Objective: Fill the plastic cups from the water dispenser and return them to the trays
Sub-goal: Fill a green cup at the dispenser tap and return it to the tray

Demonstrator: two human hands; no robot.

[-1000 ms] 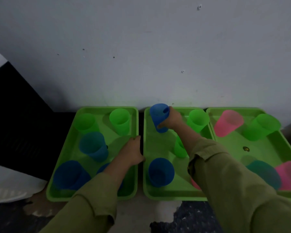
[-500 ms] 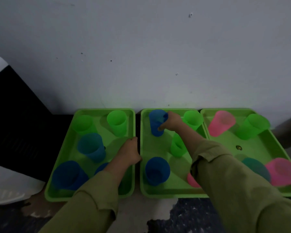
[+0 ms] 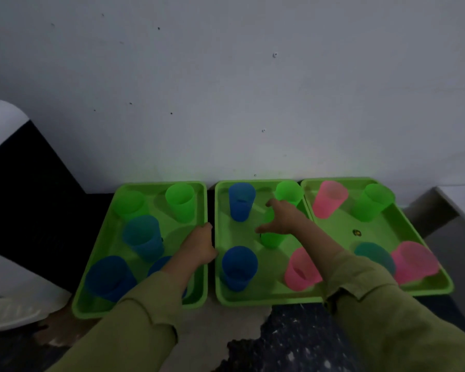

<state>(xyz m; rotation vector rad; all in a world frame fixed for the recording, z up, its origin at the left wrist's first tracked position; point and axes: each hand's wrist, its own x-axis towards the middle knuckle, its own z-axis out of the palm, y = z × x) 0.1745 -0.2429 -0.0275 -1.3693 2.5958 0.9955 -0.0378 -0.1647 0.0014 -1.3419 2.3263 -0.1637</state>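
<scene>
right hand fingers wide for green cup, 4 o'clock of blue cup | our left hand steadies left tray, grip unclear

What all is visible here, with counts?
trays: 3, green, in a row: left tray, middle tray, right tray
green cups: 5, green; two left tray, two middle, one right
blue cups: 5, blue; three left tray, two middle
teal cup: 1, teal, right tray front
pink cups: 3, pink; one middle, two right
water dispenser: 1, white and black, far left
wall: 1, grey, behind trays
left hand: 1, grips left tray's right rim
right hand: 1, open over middle tray's centre green cup
</scene>
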